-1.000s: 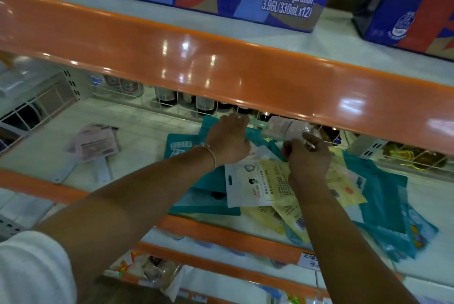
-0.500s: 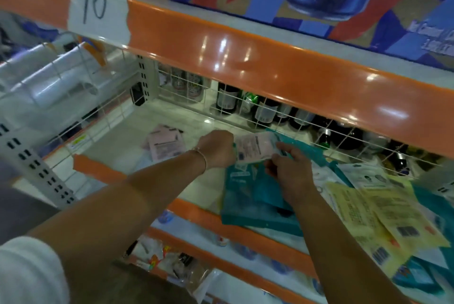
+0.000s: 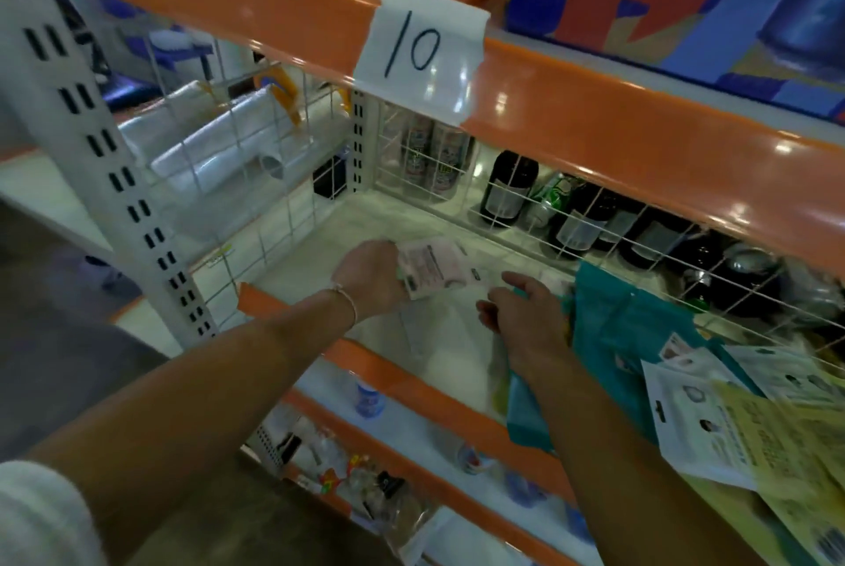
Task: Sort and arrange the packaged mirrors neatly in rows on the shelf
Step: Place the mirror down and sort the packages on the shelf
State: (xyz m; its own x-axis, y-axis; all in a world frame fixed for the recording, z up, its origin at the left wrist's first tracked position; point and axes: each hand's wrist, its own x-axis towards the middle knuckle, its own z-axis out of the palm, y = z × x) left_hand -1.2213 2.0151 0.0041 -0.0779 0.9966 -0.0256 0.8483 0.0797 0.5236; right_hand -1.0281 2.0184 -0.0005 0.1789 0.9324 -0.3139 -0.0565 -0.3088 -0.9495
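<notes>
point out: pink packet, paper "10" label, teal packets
pink packet [image 3: 436,266], head view, middle of its printed face, held by the left hand [image 3: 372,279].
paper "10" label [image 3: 418,48], head view, on the handwritten number.
teal packets [image 3: 635,332], head view, flat face of the top one.

Operator appearance: bare forearms, one wrist ornament

A thin, pale bracelet [image 3: 346,301] is worn on the left wrist. A white sleeve [image 3: 36,515] is seen at the left upper arm. The right forearm [image 3: 608,442] is uncovered.
</notes>
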